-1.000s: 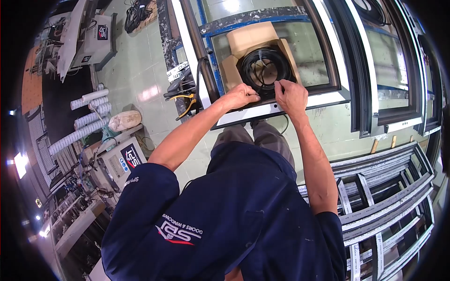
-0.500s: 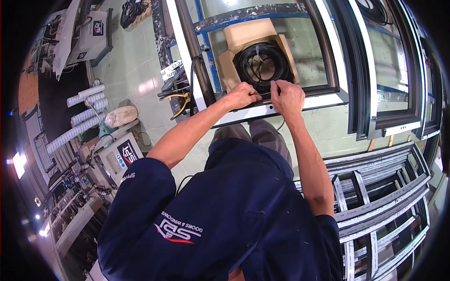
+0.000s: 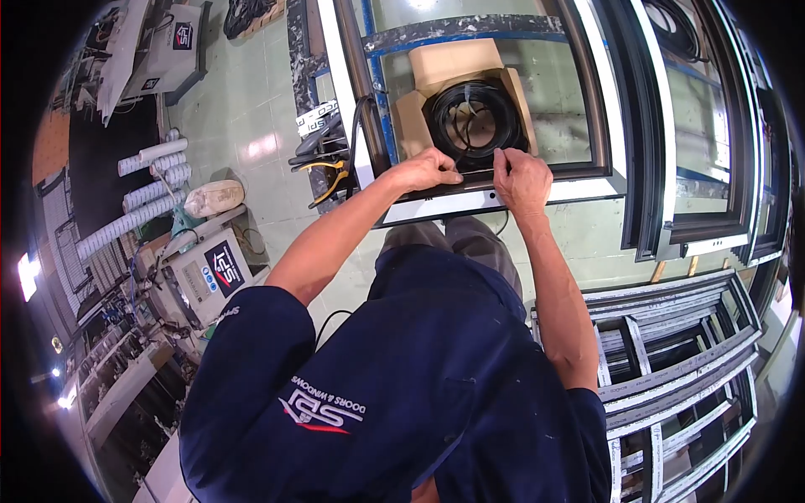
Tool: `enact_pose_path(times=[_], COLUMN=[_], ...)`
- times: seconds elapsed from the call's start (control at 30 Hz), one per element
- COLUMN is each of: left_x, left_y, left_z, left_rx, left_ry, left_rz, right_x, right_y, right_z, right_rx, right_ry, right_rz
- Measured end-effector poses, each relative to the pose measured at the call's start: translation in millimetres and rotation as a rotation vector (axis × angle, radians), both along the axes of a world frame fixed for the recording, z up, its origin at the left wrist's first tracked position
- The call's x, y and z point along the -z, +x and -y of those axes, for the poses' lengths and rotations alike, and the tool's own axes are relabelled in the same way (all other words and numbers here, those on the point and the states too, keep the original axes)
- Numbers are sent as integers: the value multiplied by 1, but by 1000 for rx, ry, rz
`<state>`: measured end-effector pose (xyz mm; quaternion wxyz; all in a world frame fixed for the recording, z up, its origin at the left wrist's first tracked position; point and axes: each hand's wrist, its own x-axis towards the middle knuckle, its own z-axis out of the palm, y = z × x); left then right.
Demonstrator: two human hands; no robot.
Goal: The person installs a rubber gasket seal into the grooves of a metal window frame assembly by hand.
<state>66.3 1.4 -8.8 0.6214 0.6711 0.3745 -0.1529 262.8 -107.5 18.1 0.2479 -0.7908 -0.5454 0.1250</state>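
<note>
- Navy shirt [image 3: 402,335]: "SPI" in large white letters over a red stroke on the chest, with "DOORS & WINDOWS" in smaller white letters; both appear upside down.
- Left sleeve [image 3: 251,335]: white lettering near its edge, beginning "SP", the rest hard to read.
- Grey control box [image 3: 194,285] at left: a dark label with "SPI" in white and a red stroke; smaller print and round blue symbols beside it, too small to read.
- Grey machine [image 3: 172,63] at upper left: a dark "SPI" label, plus a smaller dark one, not clearly legible.
- White printed strip [image 3: 317,118] by the tools: "SPI" and "CO - P", partly cut off.
- Stacked frames [image 3: 679,369] at lower right: repeated small print, illegible.
</note>
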Motion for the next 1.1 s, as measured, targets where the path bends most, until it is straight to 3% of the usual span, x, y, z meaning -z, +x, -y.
enact_pose_path(times=[0.17,0.3,0.43,0.63,0.77,0.9,1.03,1.1], left_x=[10,-12,-4,-6,16,-13,-8,-7], left_y=[-1,8,13,29,-12,-24,-23,-14], left_z=[9,9,20,25,-11,-15,-7,1], left_rx=[63,83,-6,16,230,159,98,101], left_ry=[267,376,451,526,189,71,193,279], left_rz=[-24,-209,-59,-276,75,-11,16,-140], right_x=[1,2,1,6,6,5,6,4], right_y=[0,-1,0,-3,-1,-3,-2,-3], right_z=[-1,-1,0,1,3,2,0,0], right_rx=[0,-5,1,-11,-20,-16,-11,-11], right_ry=[-25,-16,-26,-47,-69,-49,-34,-53], right_rz=[25,59,2,65,58,60,51,49])
